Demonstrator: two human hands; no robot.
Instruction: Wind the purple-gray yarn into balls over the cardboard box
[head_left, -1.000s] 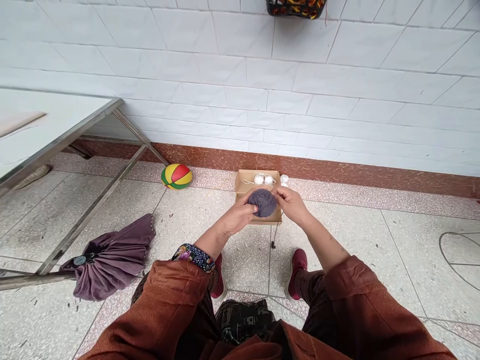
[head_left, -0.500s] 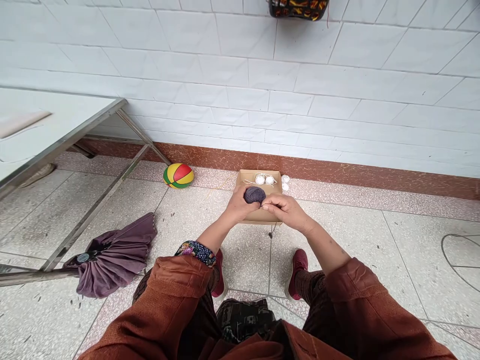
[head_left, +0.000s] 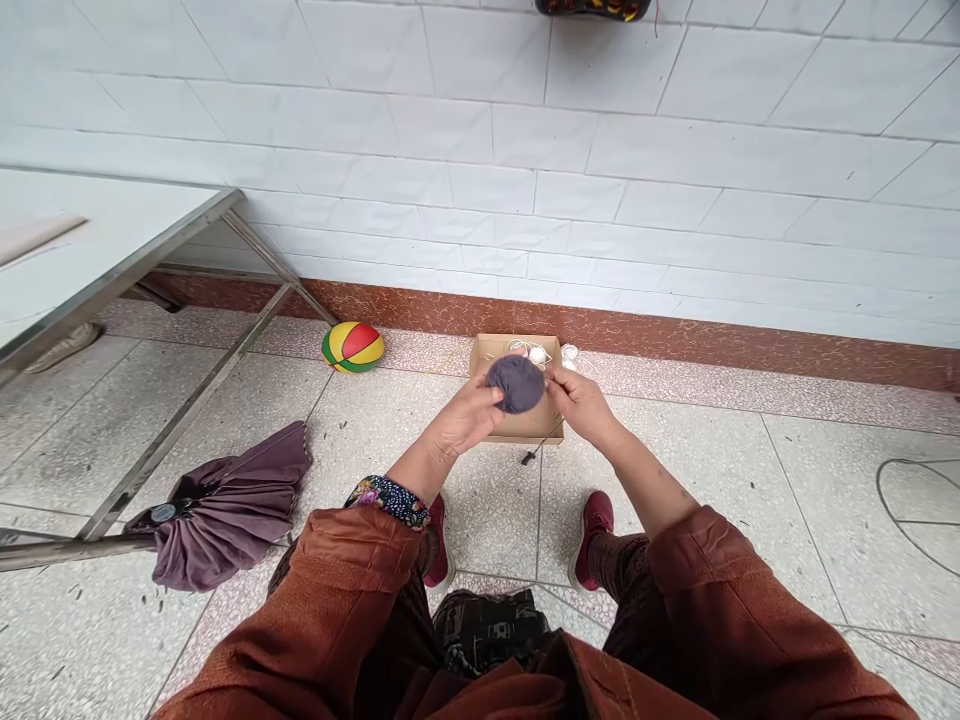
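Observation:
A dark purple-grey ball of yarn (head_left: 517, 384) is gripped in my left hand (head_left: 466, 412), thumb on its near side. Close by on the right, the fingers of my right hand (head_left: 581, 402) are pinched together at the ball's edge, on what looks like its yarn strand. Below that hand a dark strand hangs down, with a small dark tangle (head_left: 529, 458) at its end. Beneath both hands lies a shallow cardboard box (head_left: 525, 428). White yarn balls (head_left: 538, 354) sit at its far side, partly covered by the purple-grey ball.
More white balls (head_left: 569, 354) lie right of the box. A striped ball (head_left: 353, 347) rests by the wall. On the left stand a metal-framed table (head_left: 187, 215) and a folded purple umbrella (head_left: 232, 510). A wire ring (head_left: 885, 500) is at the right.
The yarn ball has come up and turned, showing larger in my left hand. My right hand has shifted slightly right and up, and the hanging tangle has swung left.

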